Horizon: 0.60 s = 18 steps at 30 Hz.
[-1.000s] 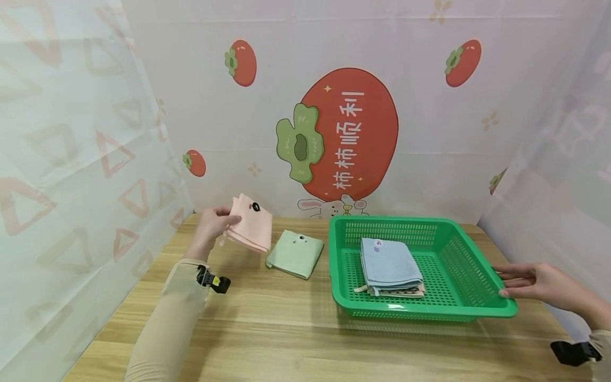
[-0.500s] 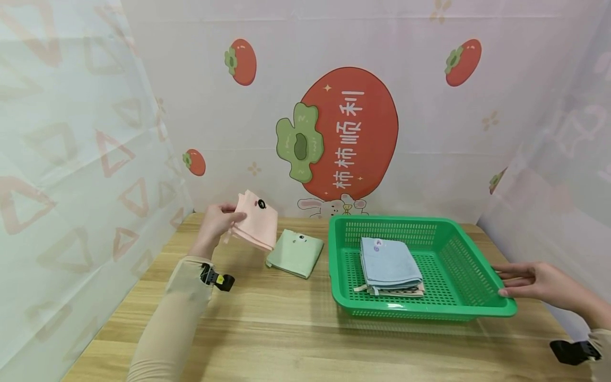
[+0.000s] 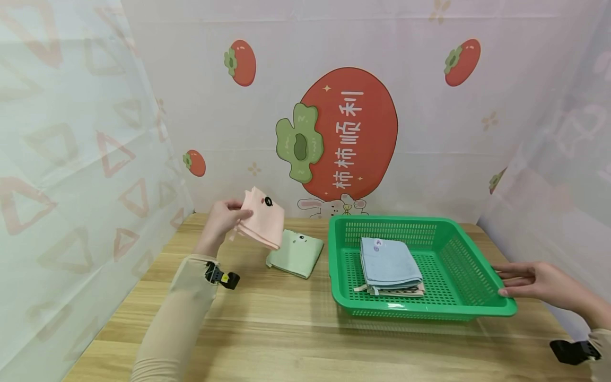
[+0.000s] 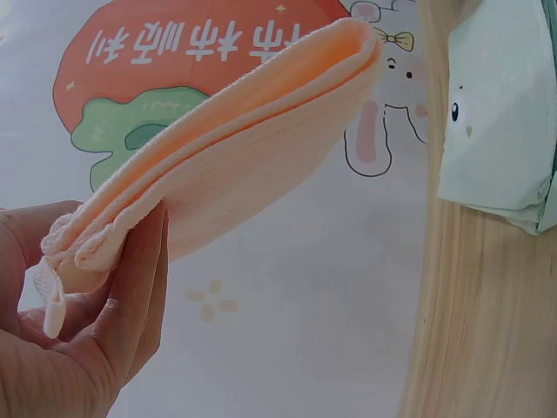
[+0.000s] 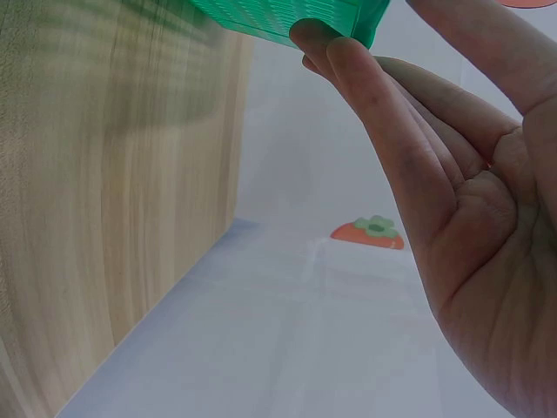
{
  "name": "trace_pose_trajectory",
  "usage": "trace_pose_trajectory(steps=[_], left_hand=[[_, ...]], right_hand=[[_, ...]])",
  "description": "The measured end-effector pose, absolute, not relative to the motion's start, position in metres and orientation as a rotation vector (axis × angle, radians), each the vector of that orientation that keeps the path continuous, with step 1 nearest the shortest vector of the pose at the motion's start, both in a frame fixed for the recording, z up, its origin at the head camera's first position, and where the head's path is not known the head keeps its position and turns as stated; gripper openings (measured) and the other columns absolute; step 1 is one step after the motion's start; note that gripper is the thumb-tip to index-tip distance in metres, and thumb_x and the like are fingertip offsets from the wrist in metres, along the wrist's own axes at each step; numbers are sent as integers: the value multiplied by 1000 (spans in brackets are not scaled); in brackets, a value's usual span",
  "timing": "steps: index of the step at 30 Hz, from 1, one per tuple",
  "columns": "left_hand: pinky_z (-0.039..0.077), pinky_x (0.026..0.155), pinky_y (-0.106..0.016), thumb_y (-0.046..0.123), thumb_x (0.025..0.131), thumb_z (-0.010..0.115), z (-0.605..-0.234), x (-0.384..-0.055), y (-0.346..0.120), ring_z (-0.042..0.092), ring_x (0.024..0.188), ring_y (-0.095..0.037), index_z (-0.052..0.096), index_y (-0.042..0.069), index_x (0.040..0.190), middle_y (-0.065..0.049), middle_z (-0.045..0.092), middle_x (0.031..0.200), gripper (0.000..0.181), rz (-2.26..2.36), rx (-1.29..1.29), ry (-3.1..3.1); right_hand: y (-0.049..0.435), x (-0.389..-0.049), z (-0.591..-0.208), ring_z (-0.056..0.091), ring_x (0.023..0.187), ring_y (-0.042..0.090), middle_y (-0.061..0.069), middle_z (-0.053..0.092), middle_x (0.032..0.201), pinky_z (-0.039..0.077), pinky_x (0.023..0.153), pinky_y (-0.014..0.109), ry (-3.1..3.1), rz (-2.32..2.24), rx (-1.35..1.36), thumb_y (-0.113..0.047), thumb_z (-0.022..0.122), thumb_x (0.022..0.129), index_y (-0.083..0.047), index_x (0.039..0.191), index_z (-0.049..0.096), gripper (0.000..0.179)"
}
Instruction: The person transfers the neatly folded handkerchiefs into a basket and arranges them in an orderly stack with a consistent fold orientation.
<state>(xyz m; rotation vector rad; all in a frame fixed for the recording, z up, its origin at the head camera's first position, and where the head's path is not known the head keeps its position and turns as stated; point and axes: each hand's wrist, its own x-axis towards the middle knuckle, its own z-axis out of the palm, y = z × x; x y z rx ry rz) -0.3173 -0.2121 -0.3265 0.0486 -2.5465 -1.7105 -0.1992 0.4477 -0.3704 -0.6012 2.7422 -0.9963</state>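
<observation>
A folded pink hand towel (image 3: 264, 220) with a black eye pattern is held up by my left hand (image 3: 224, 220), thumb on one side and fingers on the other. In the left wrist view its layered folds (image 4: 252, 148) slant up out of the hand. Partly overlapped by it in the head view, a folded pale green hand towel (image 3: 299, 254) lies on the table. My right hand (image 3: 546, 286) holds the right rim of a green plastic basket (image 3: 406, 310), thumb over the edge and fingers under it. Inside the basket lies a folded blue hand towel (image 3: 390, 262).
Under the blue towel, a beige folded cloth (image 3: 415, 292) shows at its edge. The wooden table (image 3: 286, 339) runs back to a printed wall sheet (image 3: 215, 106), and white sheets (image 3: 71, 212) hang on both sides.
My left hand has moved slightly right and up with the pink towel, which now overlaps the green towel in view. The right hand and basket have stayed put.
</observation>
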Motion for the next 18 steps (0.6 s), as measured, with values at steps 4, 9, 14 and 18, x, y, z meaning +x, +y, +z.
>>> trace_pose_trajectory(steps=[4, 9, 14, 18], left_hand=[[50, 67, -18, 12, 85, 67, -325, -317, -209, 56, 82, -13, 59, -5, 118, -15, 59, 108, 38, -1722, 45, -2546], [50, 67, -18, 11, 85, 67, -325, -317, -205, 56, 83, -14, 58, -5, 119, -14, 59, 108, 38, -1745, 44, -2541], [50, 67, -19, 12, 85, 67, -323, -318, -199, 57, 81, -14, 59, -4, 116, -14, 59, 106, 36, -1735, 23, -2539], [50, 67, -18, 11, 84, 68, -322, -318, -194, 57, 80, -13, 59, -5, 115, -15, 60, 107, 36, -1735, 13, -2538]], right_hand=[[447, -199, -370, 62, 88, -10, -44, 43, 110, 56, 66, 24, 2747, -991, -594, -8, 63, 90, 25, 127, 39, 55], [446, -199, -370, 62, 87, -9, -43, 45, 110, 56, 66, 23, 2747, -992, -589, -8, 63, 90, 25, 127, 39, 55], [447, -199, -370, 62, 87, -9, -43, 45, 110, 56, 66, 23, 2754, -994, -590, -7, 63, 90, 24, 127, 41, 54], [447, -199, -370, 62, 87, -10, -44, 44, 110, 56, 66, 23, 2759, -982, -595, -8, 63, 90, 23, 128, 41, 53]])
